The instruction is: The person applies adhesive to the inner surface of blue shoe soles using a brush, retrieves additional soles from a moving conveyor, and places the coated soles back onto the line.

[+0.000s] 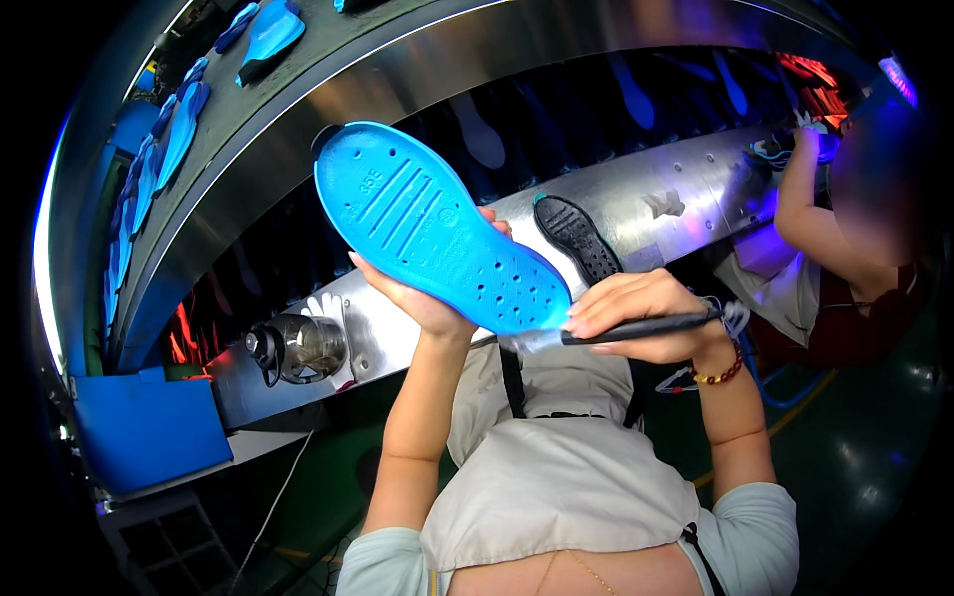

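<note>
A bright blue shoe sole [427,228] is tilted up over the metal bench, its grooved, perforated face toward me. My left hand [429,300] is closed around its near side, fingers and thumb at opposite edges. Between the fingers of my right hand [641,303] lies a brush [636,328] with a black handle and pale, blurred bristles. The bristles are at the sole's lower right end; whether they touch it I cannot tell. Just beyond my right hand, a black sole [578,236] rests on the bench.
A clear jug with a black lid [310,348] and white gloves [326,306] are on the metal bench [378,343] at left. A curved conveyor [248,109] behind carries blue soles [268,38]. At right, a co-worker's arm [820,214] reaches over the bench. A blue box [149,427] stands lower left.
</note>
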Available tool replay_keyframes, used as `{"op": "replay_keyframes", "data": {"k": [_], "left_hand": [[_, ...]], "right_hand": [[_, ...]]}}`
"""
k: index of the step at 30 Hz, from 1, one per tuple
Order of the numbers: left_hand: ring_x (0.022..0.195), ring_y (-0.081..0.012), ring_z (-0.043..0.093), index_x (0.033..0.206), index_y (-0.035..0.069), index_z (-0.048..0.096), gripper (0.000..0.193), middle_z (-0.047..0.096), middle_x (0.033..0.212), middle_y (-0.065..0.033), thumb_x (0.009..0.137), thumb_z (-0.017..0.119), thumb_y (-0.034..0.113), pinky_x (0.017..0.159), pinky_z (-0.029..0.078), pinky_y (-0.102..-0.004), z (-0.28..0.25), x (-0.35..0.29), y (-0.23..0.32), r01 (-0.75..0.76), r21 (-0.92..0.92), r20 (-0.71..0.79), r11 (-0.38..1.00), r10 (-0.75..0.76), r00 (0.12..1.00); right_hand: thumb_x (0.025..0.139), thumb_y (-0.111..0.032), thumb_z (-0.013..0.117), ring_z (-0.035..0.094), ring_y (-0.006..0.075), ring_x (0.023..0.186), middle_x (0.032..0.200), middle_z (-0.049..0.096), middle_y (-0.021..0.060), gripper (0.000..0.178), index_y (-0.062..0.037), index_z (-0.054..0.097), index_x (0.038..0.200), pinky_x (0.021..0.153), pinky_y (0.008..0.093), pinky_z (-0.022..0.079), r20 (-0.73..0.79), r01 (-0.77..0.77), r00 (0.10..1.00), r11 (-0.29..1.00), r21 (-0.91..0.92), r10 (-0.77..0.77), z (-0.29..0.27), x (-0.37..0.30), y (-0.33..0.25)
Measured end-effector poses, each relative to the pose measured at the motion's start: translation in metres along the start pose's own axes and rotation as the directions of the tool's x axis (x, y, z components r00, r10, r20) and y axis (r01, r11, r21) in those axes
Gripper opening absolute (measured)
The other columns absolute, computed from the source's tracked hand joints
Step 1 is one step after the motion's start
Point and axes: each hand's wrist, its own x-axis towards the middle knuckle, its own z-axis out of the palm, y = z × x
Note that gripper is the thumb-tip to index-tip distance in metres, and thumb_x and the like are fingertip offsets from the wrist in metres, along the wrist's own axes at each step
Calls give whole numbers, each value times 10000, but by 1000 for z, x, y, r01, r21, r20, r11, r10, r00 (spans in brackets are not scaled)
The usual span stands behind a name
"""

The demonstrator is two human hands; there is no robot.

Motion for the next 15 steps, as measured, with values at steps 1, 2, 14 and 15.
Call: {"op": "replay_keyframes", "data": {"k": [1, 2, 14, 15], "left_hand": [[742, -333, 559, 1149, 26, 399, 936, 552, 884, -227, 691, 93, 783, 658, 472, -429, 1, -1, 1, 19, 9, 11, 1000, -19, 1000], [746, -334, 560, 1151, 25, 398, 938, 552, 885, -228, 691, 92, 783, 660, 473, -430, 2, -1, 0, 35, 14, 24, 999, -35, 999], [993, -334, 507, 1266, 29, 315, 896, 470, 1134, -211, 739, 176, 739, 814, 447, -448, 23, 1, 4, 124, -84, -54, 989, -129, 990], [1100, -347, 433, 1319, 38, 227, 876, 368, 1253, -203, 759, 217, 712, 886, 400, -450, 20, -11, -4, 150, -88, 159, 985, -135, 978]], "right_hand": [[650, -8, 680, 574, 216, 902, 877, 632, 126, 219, -4, 640, 865, 798, 304, 457, -7, -2, 1000, 993, 120, 3, -6, -2, 5], [647, -10, 684, 568, 209, 905, 873, 633, 120, 227, -9, 643, 871, 799, 298, 454, -12, -3, 1000, 972, 235, 6, -9, -3, 9], [740, -5, 605, 595, 184, 840, 934, 604, 154, 201, 48, 585, 932, 728, 247, 481, -231, -102, 927, 792, 601, 295, 13, -2, 22], [749, -11, 598, 596, 183, 844, 925, 608, 157, 197, 51, 581, 935, 721, 244, 484, -269, -73, 896, 716, 694, 353, 23, 5, 16]]}}
